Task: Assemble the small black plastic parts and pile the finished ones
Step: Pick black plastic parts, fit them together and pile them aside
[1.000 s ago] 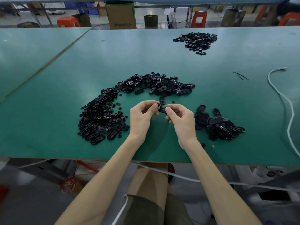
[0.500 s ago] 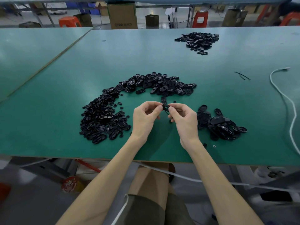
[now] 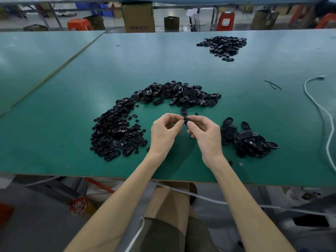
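Both hands meet above the green table point(image 3: 72, 160), pinching one small black plastic part point(image 3: 185, 120) between them. My left hand point(image 3: 164, 132) holds its left end with thumb and fingertips; my right hand point(image 3: 205, 132) pinches its right end. A curved heap of loose black parts point(image 3: 116, 131) runs from my left round to the far middle point(image 3: 181, 94). A smaller pile of black oval pieces point(image 3: 247, 139) lies just right of my right hand. Most of the held part is hidden by my fingers.
Another pile of black parts point(image 3: 223, 45) lies far back on the right. A white cord point(image 3: 325, 115) snakes along the right side, with thin black strips point(image 3: 271, 84) near it. Cardboard boxes point(image 3: 138, 18) and orange stools point(image 3: 79, 24) stand beyond the table. A second table point(image 3: 27, 57) adjoins on the left.
Both hands stayed together on the small part, with the fingers shifting slightly around it. The piles have not moved.
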Available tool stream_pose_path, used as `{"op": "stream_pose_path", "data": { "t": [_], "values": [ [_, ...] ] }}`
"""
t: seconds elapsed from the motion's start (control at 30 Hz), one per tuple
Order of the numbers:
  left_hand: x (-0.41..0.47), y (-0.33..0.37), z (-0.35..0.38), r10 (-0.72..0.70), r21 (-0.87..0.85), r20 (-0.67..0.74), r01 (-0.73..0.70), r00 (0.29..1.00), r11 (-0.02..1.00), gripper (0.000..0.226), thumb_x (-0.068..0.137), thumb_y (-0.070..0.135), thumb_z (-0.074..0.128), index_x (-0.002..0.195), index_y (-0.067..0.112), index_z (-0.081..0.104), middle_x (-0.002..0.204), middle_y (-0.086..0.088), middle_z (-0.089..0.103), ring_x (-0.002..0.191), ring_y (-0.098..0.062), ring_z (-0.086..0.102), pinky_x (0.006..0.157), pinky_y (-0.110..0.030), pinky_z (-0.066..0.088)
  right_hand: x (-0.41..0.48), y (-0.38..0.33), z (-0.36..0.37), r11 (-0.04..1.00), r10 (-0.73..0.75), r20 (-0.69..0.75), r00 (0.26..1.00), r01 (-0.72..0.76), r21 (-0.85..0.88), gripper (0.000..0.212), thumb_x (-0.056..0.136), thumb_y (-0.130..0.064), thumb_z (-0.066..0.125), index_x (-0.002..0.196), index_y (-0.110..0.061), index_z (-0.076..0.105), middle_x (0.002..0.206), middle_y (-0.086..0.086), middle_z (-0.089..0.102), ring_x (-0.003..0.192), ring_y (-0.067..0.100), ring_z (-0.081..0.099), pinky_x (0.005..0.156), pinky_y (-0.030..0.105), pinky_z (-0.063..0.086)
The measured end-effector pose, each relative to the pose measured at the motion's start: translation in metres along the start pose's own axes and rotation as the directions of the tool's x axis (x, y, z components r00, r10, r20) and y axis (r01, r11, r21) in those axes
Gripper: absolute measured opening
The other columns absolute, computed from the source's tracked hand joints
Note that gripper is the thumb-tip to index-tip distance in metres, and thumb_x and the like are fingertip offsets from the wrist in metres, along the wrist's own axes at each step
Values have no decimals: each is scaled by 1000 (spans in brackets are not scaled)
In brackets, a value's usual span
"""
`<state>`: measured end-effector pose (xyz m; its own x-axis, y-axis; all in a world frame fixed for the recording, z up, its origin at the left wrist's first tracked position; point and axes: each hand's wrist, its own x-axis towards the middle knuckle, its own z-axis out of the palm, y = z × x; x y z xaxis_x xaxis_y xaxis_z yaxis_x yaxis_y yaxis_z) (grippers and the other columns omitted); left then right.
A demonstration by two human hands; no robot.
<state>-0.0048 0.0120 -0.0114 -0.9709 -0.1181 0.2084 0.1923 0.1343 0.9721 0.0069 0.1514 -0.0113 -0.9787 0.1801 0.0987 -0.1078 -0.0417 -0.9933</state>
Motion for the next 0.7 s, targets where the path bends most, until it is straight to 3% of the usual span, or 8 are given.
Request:
{"op": "stream_pose_path", "data": {
  "t": [0.3,0.7],
  "values": [
    [0,1,1,-17,42,-22,18,1000,999,4,92,11,75,92,10,71,83,-1,73,70,-9,65,71,-24,53,-1,0,1,1000,-1,20,1000,1,7,16,94,-5,71,104,-16,77,90,-3,78,72,8,68,65,22,53],
    [0,-1,-1,-17,31,-17,17,1000,999,5,90,15,78,88,17,74,83,3,75,75,-12,65,75,-31,56,0,1,0,1000,-14,48,999,14,8,17,93,-5,72,103,-17,78,89,-2,78,72,10,67,64,22,52]
  ]
}}
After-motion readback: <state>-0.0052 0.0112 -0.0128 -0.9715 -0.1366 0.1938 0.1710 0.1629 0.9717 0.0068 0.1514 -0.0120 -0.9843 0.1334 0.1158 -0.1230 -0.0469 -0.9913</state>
